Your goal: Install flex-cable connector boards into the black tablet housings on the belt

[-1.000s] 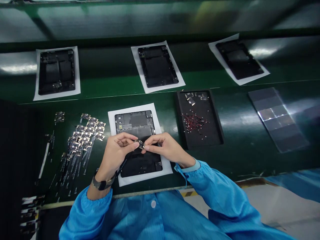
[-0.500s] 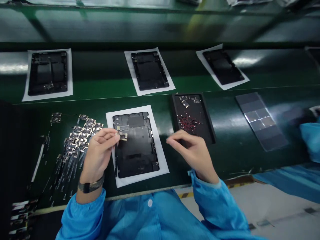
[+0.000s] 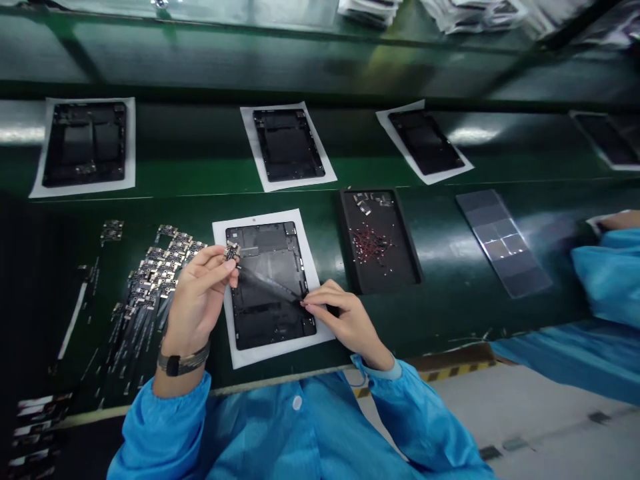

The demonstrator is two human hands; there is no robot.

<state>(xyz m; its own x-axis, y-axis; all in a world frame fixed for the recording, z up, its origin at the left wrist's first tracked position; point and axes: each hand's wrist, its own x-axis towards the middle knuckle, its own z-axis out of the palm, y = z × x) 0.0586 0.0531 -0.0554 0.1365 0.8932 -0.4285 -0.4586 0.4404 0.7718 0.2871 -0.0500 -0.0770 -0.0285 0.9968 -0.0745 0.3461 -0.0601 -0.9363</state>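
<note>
Between thumb and fingers, my left hand (image 3: 203, 283) pinches a small circuit board (image 3: 232, 252) over the upper left of a black tablet housing (image 3: 270, 320). A dark flat ribbon cable (image 3: 273, 285) runs from that board down to the right. Its far end is pinched in the fingertips of my right hand (image 3: 345, 317), over the housing's right edge. The housing lies open side up on a white sheet (image 3: 243, 360). To the left of my left hand lies a pile of similar circuit boards (image 3: 157, 267) with their ribbon cables.
A black tray (image 3: 413, 267) holds red-wired parts and small boards. Further right lies a clear plastic sheet (image 3: 505, 243). Several tablet housings (image 3: 289, 143) on white sheets line the back strip. At the right edge is another person's blue sleeve (image 3: 607, 273).
My right hand has moved left and down from near the tray and taken the cable's free end. My left hand has turned the board, and the cable is now stretched between both hands.
</note>
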